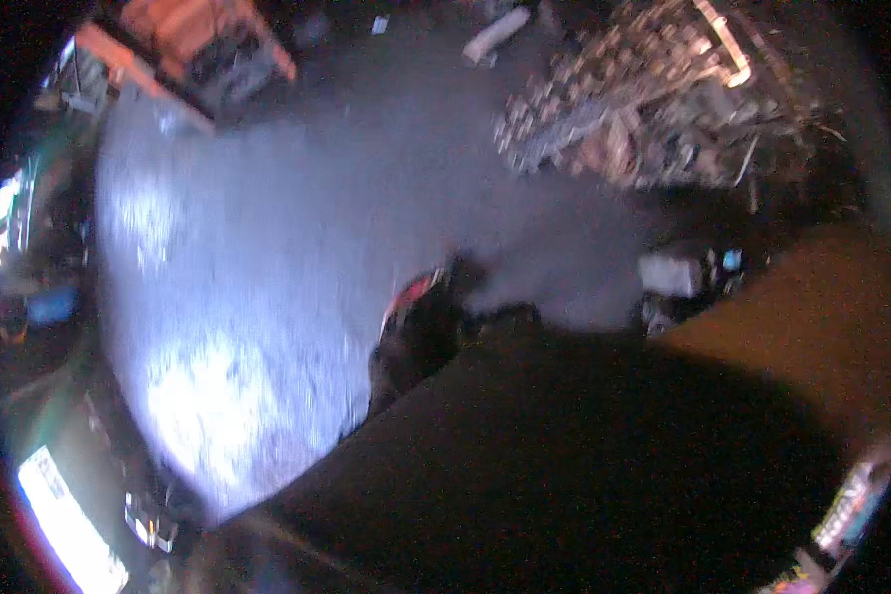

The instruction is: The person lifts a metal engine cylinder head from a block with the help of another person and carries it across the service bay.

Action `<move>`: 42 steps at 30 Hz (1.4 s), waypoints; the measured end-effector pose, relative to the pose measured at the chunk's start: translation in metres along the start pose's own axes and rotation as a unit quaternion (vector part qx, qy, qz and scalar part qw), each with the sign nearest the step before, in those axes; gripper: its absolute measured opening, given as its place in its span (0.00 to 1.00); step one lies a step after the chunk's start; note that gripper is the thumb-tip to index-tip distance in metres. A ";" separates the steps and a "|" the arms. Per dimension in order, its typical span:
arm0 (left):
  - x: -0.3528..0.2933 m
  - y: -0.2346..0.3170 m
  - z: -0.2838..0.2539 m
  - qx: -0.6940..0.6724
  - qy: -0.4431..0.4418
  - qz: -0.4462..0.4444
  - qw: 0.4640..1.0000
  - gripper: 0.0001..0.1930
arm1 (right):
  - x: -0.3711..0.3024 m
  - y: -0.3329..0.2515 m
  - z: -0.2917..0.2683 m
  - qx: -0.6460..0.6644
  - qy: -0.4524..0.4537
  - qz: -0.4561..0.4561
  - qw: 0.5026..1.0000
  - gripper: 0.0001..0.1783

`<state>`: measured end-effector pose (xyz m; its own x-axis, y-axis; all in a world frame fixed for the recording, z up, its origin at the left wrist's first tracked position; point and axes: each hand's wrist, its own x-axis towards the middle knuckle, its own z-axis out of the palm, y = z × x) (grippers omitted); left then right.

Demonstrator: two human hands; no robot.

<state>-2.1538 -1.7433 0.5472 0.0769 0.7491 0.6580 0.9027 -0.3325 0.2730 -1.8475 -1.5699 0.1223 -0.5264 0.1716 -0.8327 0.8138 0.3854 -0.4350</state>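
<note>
Neither of my hands can be made out in this dim, motion-smeared view. A large dark shape (564, 445) fills the lower middle, too dark to name. At its upper left edge juts a smaller dark form (416, 342) with a red streak along its rim; whether it is a shoe, a glove or something else I cannot tell. Beside the dark shape on the right lies a flat brown surface (812, 327).
Grey floor (297, 218) spreads across the middle, with a bright glare at lower left. An orange object (188, 45) stands at the far left. A heap of small blocky pieces (643, 99) lies at the far right. A pale box-like thing (670, 275) sits near the brown surface.
</note>
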 end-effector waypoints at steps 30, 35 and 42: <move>-0.526 -0.191 -0.047 0.012 0.331 -0.786 0.522 0.22 | 0.229 -0.718 -0.171 -0.071 0.010 -0.490 0.869 0.18; -0.748 -0.170 -0.041 0.018 0.100 -0.833 0.543 0.23 | 0.218 -0.785 -0.067 -0.053 0.042 -0.557 0.828 0.17; -0.905 0.001 -0.041 -0.007 0.067 -0.864 0.499 0.14 | 0.244 -0.909 0.057 -0.092 0.068 -0.451 0.885 0.16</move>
<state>-2.2393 -2.4450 -0.0191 -0.8411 -0.1208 -0.5273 -0.4311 0.7384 0.5185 -2.7015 -1.9301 0.2950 -0.9764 -0.1794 -0.1205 -0.0008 0.5605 -0.8281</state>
